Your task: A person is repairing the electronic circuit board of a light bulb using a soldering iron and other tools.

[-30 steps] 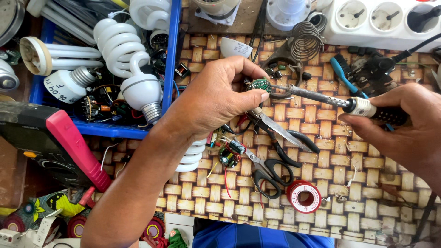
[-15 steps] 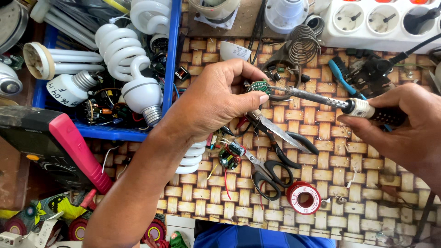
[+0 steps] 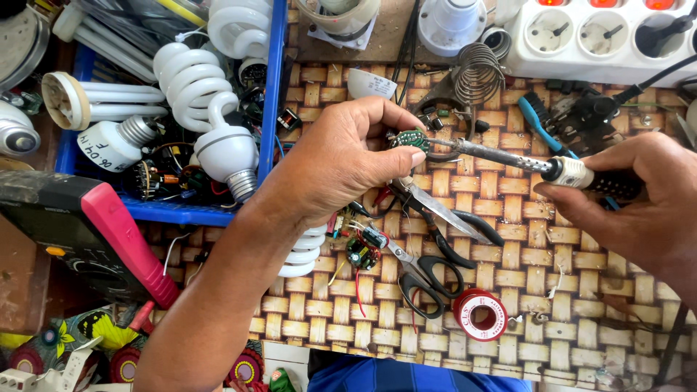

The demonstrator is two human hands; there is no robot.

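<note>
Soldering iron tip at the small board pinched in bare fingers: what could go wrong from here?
1. The left hand pinches the small green board right beside the soldering iron tip; a slip could burn a fingertip.
2. The board is unclamped, so it may shift.
3. Scissors and loose wires lie directly beneath.

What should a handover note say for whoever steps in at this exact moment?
Left hand: pinches a small green circuit board above the woven mat.
Right hand: grips the soldering iron, tip at the board.
Nearby: scissors, solder spool, a second board on the mat, spiral lamps in the blue tray.
Done: board and iron brought together.
Left: joint's state is too small to tell.
</note>
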